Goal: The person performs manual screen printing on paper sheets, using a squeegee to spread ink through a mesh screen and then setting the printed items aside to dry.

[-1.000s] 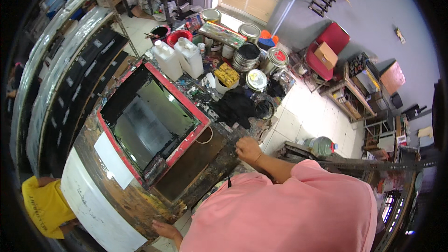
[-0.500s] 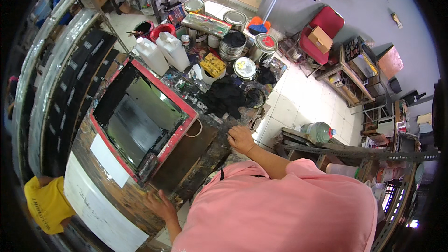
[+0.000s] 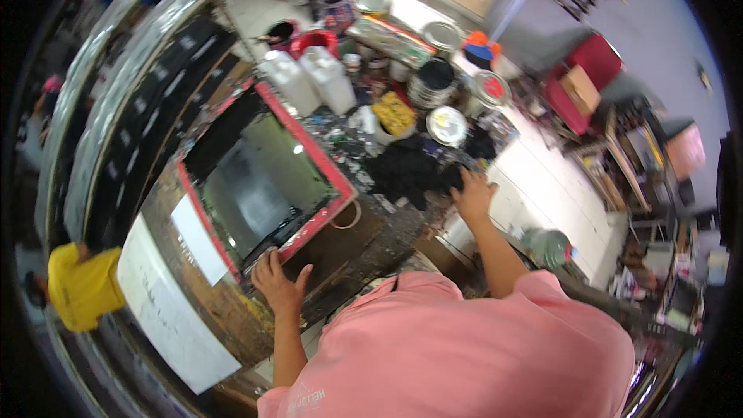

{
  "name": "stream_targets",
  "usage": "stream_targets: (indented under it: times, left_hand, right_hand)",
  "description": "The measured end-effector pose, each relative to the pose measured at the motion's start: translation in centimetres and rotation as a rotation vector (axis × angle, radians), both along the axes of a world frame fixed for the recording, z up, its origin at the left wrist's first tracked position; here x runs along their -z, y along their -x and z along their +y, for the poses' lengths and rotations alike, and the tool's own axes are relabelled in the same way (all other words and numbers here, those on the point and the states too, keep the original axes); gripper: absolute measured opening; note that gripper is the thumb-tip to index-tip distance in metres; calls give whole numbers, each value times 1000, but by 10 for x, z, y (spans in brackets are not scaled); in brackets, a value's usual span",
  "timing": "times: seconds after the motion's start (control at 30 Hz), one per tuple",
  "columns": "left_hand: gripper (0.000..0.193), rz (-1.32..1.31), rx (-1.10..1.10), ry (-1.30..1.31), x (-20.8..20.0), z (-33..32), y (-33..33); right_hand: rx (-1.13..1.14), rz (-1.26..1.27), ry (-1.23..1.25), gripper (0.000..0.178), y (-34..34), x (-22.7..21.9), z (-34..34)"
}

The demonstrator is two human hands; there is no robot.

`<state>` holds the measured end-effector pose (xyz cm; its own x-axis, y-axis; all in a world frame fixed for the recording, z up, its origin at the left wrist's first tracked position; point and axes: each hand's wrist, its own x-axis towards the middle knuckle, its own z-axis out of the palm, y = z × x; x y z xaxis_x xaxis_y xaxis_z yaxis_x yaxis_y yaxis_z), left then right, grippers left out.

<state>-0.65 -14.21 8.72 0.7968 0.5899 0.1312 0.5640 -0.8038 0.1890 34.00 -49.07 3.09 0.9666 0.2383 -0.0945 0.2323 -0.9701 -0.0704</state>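
A red-framed printing screen [image 3: 298,143] with dark edges and a glossy grey-green middle lies on the worn wooden bench. My left hand [image 3: 280,282] is at its near corner, fingers spread, the tips over a dark piece on the frame; whether they touch it I cannot tell. My right hand [image 3: 474,195] reaches over the far right of the bench, fingers apart, at the edge of a crumpled black cloth [image 3: 402,170]. Both hands look free of any held object. A white sheet [image 3: 199,240] lies beside the screen's left side.
Behind the cloth stand paint tins [image 3: 446,125], a yellow sponge [image 3: 393,114] and white jugs [image 3: 329,81]. A long white panel [image 3: 170,310] covers the bench's near left. A person in yellow [image 3: 83,286] is at the left. A clear water bottle [image 3: 548,248] stands at the right.
My right hand has moved forward from the bench edge to the black cloth. My left hand has risen from the near bench edge to the screen's corner. The view has shifted and blurred.
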Motion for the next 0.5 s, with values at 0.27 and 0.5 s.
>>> stream_targets:
  times: [0.27, 0.5]
  left_hand:
    - [86, -2, -48, 103, -8, 20, 6]
    - [75, -26, -103, 20, -1, 30, 23]
  right_hand:
    - [176, -32, -261, 41, -13, 16, -15]
    - [-83, -106, -644, 40, 8, -64, 25]
